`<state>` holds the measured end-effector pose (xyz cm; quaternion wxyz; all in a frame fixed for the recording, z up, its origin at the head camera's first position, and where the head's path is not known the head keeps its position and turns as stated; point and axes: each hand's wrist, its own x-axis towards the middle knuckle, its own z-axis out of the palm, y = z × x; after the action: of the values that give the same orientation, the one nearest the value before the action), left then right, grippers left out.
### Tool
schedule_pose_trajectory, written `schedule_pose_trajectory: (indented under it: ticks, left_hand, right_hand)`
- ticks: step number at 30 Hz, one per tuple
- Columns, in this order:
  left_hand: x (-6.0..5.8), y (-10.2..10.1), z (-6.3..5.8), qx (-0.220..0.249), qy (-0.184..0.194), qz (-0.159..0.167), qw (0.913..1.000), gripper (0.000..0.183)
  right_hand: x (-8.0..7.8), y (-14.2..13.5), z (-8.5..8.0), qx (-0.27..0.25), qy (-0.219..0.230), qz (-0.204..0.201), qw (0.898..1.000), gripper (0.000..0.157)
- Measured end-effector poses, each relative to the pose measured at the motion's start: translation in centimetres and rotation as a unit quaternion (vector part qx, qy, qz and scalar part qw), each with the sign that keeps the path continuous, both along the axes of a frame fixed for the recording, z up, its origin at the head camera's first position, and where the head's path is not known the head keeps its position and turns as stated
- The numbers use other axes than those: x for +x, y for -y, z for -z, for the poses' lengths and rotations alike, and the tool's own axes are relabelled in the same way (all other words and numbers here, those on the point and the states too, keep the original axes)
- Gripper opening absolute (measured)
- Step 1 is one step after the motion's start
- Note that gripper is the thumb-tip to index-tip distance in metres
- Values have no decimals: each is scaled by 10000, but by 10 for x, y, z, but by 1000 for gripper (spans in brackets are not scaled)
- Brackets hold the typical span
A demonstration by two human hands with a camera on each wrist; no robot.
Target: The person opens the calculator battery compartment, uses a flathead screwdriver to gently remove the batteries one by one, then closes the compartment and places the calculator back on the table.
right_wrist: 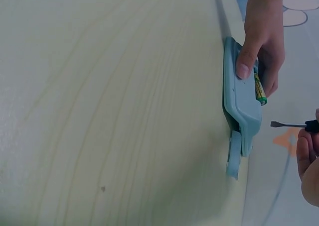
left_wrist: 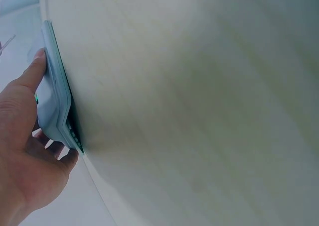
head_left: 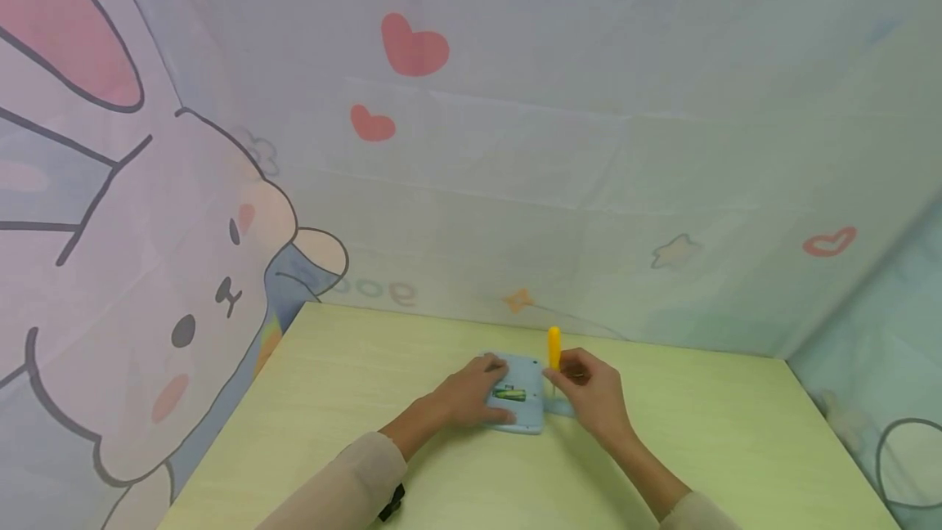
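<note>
A light blue calculator [head_left: 528,415] lies back-up on the table; some keys show under its edge in the left wrist view. Green and gold battery [right_wrist: 259,89] sits in its open back compartment. My left hand [head_left: 471,393] grips the calculator's left side, thumb on its back and fingers around the far edge. My right hand [head_left: 598,399] pinches a screwdriver [head_left: 554,346] upright by its yellow handle, beside the calculator's right edge. In the right wrist view the screwdriver's flat tip [right_wrist: 277,124] is apart from the casing. A small light blue piece [head_left: 560,407] lies at that edge, partly hidden.
The pale wood-grain table [head_left: 353,399] ends at a cloth backdrop [head_left: 515,186] printed with hearts, stars and a rabbit. A small black object [head_left: 393,504] shows beside the left sleeve. At the far right is a dark looped line [head_left: 879,464].
</note>
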<state>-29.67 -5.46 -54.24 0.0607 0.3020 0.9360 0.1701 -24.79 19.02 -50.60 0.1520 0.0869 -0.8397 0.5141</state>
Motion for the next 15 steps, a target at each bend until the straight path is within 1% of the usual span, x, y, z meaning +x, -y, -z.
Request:
schedule_pose_trajectory:
  ticks: [8,15]
  left_hand:
    - [-1,0,1,4,-29,-22,10000,94]
    - [-2,0,1,15,-20,-8,10000,95]
  right_hand:
    - [-2,-6,1,53,-65,211,9997,24]
    - [-2,-11,2,-20,-84,255,9996,26]
